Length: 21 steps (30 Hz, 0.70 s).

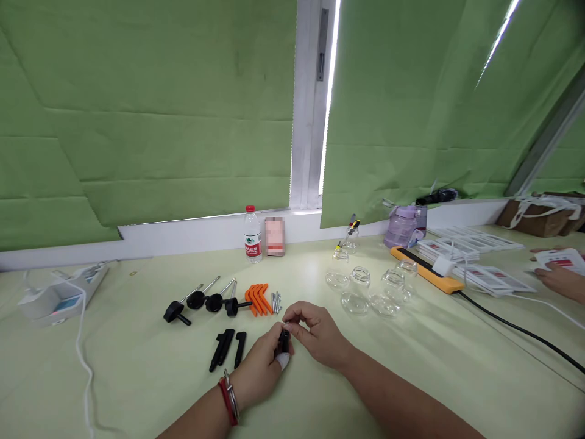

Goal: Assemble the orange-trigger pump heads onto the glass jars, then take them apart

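Observation:
My left hand [261,371] is closed around a small black plastic part [286,342], with something white wrapped on one finger. Fingertips of my right hand [320,336] pinch together at the upper end of that part, on a tiny thing I cannot make out. Left of my hands lie several black crank-like handles [223,346]. Beyond them are several round black knobs [196,299] with metal rods. Orange angled pieces [259,299] and a few silver screws or pins [276,302] lie just past my hands.
Several glass jars [359,280] and round glass pieces [354,303] stand at right, before an orange-black power strip [427,270]. A water bottle [253,236] is by the wall. White cable [78,341] runs at left. Another person's hand [562,281] holds a card at far right.

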### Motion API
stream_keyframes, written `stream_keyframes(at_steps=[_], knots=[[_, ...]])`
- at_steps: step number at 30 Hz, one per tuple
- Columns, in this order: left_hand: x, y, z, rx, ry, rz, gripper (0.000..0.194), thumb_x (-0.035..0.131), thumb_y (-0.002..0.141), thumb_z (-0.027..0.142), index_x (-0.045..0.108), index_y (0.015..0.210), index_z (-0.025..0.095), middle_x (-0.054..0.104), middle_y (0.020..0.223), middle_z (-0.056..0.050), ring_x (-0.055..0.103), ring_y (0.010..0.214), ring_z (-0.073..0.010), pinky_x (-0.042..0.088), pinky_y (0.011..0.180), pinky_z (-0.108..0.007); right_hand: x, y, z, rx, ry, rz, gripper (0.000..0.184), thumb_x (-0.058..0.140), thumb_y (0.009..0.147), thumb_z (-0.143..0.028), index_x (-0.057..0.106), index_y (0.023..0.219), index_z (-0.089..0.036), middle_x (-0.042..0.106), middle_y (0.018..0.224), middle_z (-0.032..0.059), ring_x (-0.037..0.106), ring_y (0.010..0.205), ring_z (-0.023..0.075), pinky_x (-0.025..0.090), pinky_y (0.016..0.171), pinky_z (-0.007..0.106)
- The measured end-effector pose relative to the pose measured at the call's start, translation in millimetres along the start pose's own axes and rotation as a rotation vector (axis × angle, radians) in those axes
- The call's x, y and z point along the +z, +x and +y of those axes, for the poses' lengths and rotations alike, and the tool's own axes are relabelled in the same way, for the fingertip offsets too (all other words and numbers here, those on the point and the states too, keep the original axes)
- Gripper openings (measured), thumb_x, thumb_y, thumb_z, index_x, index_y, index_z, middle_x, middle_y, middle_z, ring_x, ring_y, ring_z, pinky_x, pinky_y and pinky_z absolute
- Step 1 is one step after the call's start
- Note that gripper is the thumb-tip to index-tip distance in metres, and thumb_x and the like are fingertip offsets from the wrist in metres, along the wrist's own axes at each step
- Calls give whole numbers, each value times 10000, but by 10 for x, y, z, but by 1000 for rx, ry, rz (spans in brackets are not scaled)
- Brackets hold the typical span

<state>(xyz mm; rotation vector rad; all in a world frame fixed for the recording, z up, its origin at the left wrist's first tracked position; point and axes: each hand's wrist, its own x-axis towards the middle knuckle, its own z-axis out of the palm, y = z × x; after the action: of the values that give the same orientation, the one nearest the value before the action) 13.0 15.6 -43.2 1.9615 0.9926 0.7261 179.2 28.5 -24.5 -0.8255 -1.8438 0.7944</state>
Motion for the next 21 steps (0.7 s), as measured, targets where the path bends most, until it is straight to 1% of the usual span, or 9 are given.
stream_keyframes(at_steps=[3,6,8,13,16,21], knots=[[1,0,0,2,-8,-1,145,434,760,114,465,883,184,549,826,-26,496,754,-146,395,690,-250,-1,-2,-16,-20,-20,-8,106,497,833,-240,574,892,-196,597,793,14,560,726,119,468,701,252],[0,-3,6,10,-18,-9,125,434,771,130,469,879,183,551,818,-26,498,750,-145,399,693,-250,-11,0,-23,-53,-78,10,107,497,828,-229,580,889,-197,599,808,17,556,723,119,464,702,253],[-1,-5,12,9,-27,-8,133,435,776,136,467,896,183,553,819,-27,496,746,-145,401,695,-253,-15,-1,-21,-70,-116,-3,103,498,821,-205,587,872,-198,602,802,15,553,715,117,460,694,251],[-3,-1,28,15,-65,-4,150,445,780,144,451,926,181,550,828,-32,492,744,-144,409,705,-255,-13,-14,-18,-49,-143,-45,162,533,776,-157,588,921,-204,609,763,-2,554,686,113,453,658,232],[0,4,26,17,-67,-13,119,439,783,140,441,894,183,542,824,-25,491,746,-139,406,709,-252,-19,-16,-16,-31,-169,-74,111,548,768,-160,594,861,-199,607,751,-4,548,660,108,447,643,230],[11,8,5,30,-59,-10,106,427,784,124,437,871,185,523,805,-8,469,734,-130,396,687,-242,-40,-11,15,-95,-168,-136,72,543,779,-159,602,784,-199,601,806,16,550,717,118,451,661,234]])
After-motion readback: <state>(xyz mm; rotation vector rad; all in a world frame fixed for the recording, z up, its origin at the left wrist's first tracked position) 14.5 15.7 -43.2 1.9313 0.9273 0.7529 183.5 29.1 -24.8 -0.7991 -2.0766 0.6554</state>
